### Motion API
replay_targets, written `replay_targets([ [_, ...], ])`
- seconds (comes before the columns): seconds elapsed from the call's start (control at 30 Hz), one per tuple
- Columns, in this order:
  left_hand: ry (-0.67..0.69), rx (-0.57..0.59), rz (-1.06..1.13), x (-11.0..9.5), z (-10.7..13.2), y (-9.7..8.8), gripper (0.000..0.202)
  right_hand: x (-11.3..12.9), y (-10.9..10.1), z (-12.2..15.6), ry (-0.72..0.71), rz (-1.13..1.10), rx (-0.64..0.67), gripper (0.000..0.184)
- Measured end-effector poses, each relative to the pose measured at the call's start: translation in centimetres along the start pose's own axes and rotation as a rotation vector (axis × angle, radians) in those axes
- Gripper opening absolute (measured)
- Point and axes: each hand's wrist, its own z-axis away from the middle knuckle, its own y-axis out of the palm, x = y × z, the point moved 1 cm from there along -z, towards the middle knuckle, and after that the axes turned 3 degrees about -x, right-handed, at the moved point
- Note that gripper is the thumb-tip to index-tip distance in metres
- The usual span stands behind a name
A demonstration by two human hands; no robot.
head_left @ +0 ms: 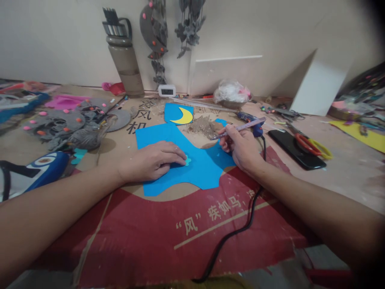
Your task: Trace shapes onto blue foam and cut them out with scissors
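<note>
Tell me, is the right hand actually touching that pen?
Touching: the head view shows the right hand gripping the pen, whose barrel sticks out on both sides of the grip.

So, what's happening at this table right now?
A person's left hand rests on a cut blue sheet, its fingertips at a small teal piece. The right hand holds a pen; whether its tip touches anything is hard to tell. The sheet lies on printed cardboard. Beyond it, a yellow crescent sits on a smaller blue piece.
</note>
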Motion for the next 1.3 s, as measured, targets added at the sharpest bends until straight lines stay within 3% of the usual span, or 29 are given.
replay_targets([
  [0.6,0.040,-0.016,-0.015,0.4,0.3,0.4,0.040,0.3,0.1,0.1,0.016,-0.046,0.004,0.038],
  [0.83,-0.035,0.040,0.012,0.3,0.2,0.0,0.044,0.2,0.1,0.1,0.029,-0.053,0.013,0.036],
  [1.0,-0.214,0.051,0.036,-0.1,-0.1,-0.5,0.048,0.3,0.1,0.2,0.017,-0.044,0.005,0.034],
  [1.1,-0.247,-0.033,0.110,-0.2,0.0,-0.7,0.049,0.4,0.1,0.2,0.021,-0.053,0.005,0.033],
  [1.3,-0.302,-0.412,0.191,0.5,0.3,-1.0,0.025,0.4,0.1,0.2,0.029,-0.047,-0.015,0.034],
])
